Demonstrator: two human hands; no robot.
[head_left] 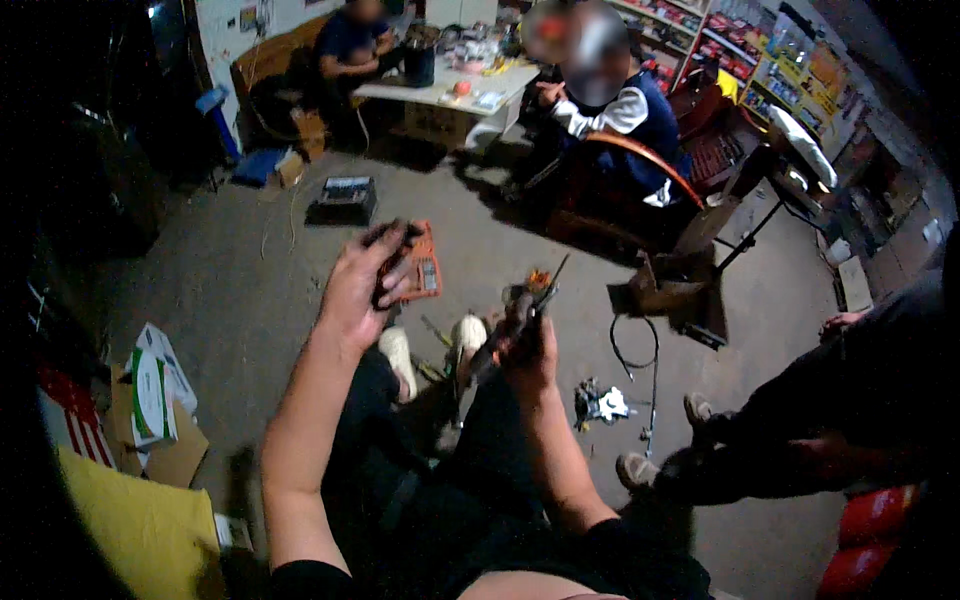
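Note:
My right hand (528, 345) is closed around a long, dark, slim tool (545, 295) with a thin pointed end sticking up past my fingers. Its lower part slants down toward my lap; its exact kind is too dark to make out. Raised to the left, my left hand (365, 280) has loosely bent, blackened fingers held apart, and I see nothing in them. Behind its fingertips an orange-red case (430, 262) with small grey pieces lies on the floor. A silver metal part (607, 403) rests on the floor to the right of my right forearm.
A black cable (655, 375) lies near an open cardboard box (680, 290). A dark box-shaped unit (345, 198) stands farther back. Two people sit by a cluttered table (500, 88); another person's leg (780, 440) is close at right. Cartons (155, 390) stand at left.

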